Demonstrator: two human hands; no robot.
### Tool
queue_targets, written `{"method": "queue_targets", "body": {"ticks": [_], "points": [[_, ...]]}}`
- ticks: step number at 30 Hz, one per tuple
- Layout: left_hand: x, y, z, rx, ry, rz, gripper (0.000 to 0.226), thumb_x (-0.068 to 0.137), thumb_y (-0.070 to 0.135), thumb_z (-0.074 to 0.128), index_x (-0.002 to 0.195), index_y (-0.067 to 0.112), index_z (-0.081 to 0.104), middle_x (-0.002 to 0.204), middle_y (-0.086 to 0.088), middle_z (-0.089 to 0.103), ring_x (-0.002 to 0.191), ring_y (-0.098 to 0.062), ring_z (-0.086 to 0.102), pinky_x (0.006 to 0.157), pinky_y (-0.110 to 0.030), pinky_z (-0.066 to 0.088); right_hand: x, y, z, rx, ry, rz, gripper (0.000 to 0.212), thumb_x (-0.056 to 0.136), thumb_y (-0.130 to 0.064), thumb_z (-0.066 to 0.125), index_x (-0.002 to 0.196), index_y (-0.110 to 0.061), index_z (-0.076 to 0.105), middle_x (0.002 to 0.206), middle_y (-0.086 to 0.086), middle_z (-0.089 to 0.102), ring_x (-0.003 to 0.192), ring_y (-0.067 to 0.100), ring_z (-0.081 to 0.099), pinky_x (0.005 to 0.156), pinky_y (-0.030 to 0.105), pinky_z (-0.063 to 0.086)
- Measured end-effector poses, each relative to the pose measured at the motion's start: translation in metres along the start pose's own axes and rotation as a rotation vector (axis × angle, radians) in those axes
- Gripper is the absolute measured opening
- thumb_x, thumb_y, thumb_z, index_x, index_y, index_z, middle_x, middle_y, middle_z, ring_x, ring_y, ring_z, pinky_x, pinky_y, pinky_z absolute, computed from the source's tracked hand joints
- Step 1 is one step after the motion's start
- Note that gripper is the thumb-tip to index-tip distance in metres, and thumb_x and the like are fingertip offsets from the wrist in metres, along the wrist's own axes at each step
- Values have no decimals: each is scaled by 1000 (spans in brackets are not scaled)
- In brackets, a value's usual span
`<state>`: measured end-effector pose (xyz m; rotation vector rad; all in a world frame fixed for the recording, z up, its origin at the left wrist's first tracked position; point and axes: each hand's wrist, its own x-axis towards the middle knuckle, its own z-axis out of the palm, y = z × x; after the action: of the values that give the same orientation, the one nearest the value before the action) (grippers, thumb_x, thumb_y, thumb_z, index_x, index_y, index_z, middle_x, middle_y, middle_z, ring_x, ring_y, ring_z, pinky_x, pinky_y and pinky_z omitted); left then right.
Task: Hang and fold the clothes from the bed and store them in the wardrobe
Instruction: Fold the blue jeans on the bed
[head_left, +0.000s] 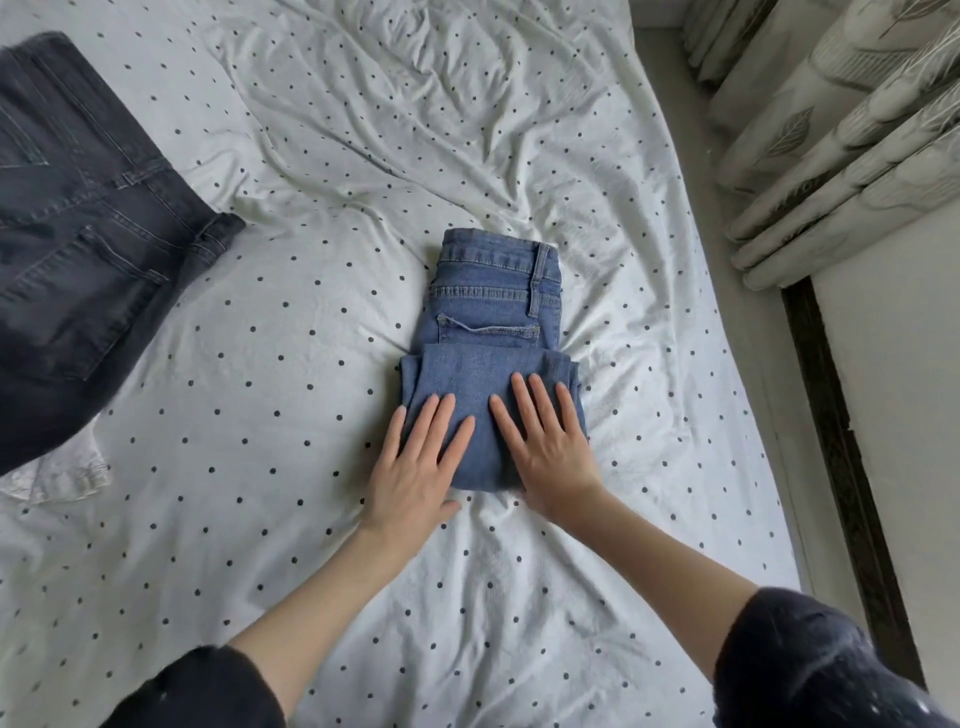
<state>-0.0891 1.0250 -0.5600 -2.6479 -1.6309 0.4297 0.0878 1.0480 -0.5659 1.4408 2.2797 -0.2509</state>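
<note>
Folded blue jeans lie in a compact stack in the middle of the bed, waistband at the far end. My left hand rests flat on the stack's near left part, fingers spread. My right hand presses flat on the near right part, fingers also spread. Neither hand grips the fabric. Dark grey jeans lie spread out at the left edge of the bed.
A white garment peeks out from under the dark jeans at the left. The sheet is white with dark dots and wrinkled. Patterned curtains hang at the right, beyond a strip of floor and a dark frame.
</note>
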Motion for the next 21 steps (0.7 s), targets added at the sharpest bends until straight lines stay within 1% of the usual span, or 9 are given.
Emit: {"method": "queue_targets", "body": {"ticks": [2,4,7,10,13,15,17,19,21], "points": [[5,1,4,92,28,-20,74,75,37,72,141,21,42,145,-13,41,134,-26,40,108,-45,36,1,-4,-1,1,3,22,101,87,-40,56,146,-12,-20,154,21,-19,142,38,-15,110,53,-16],[14,1,3,106,78,-3,64,79,27,70,139,21,46,142,-14,46,131,-26,45,107,-41,39,0,-7,-2,23,47,42,95,84,-36,59,150,-11,-5,156,22,-8,144,37,-5,113,52,-11],[20,-1,-4,27,114,10,60,67,14,80,124,13,62,128,-19,58,116,-29,58,95,-38,49,-16,-9,2,40,218,80,73,75,-24,63,142,-7,39,148,21,34,137,33,34,114,49,24],[19,-6,-18,-80,105,44,69,45,10,88,111,8,69,117,-18,65,102,-29,66,85,-35,54,-38,-8,7,84,335,63,57,72,-14,59,129,-8,57,133,17,54,125,28,51,105,46,40],[25,-11,-35,-219,-40,53,64,70,13,74,130,18,54,136,-7,54,120,-21,54,101,-28,40,-43,1,-5,105,399,66,49,65,-9,67,113,-5,67,114,16,65,110,30,62,100,47,45],[33,-18,-52,-296,-159,53,55,78,19,60,131,29,49,133,1,56,119,-20,53,98,-29,40,-42,17,-28,211,353,0,53,58,-9,72,110,-4,66,106,15,66,103,32,63,107,44,38],[41,-28,-76,-348,-260,59,49,73,29,62,121,37,55,112,2,66,104,-24,60,82,-30,46,-41,34,-54,291,160,-71,54,68,-17,65,121,-11,58,111,9,63,107,28,58,111,32,28],[49,-39,-100,-418,-451,63,50,65,34,67,113,42,58,96,3,67,92,-22,60,70,-26,45,-39,50,-76,351,18,-115,51,75,-26,60,125,-20,54,112,5,63,107,26,56,99,29,35],[59,-51,-118,-566,-616,50,42,63,31,72,102,40,60,91,5,66,86,-17,60,68,-27,49,-33,61,-98,437,-55,-113,48,73,-29,64,121,-24,56,103,5,66,94,25,59,81,30,44]]}}
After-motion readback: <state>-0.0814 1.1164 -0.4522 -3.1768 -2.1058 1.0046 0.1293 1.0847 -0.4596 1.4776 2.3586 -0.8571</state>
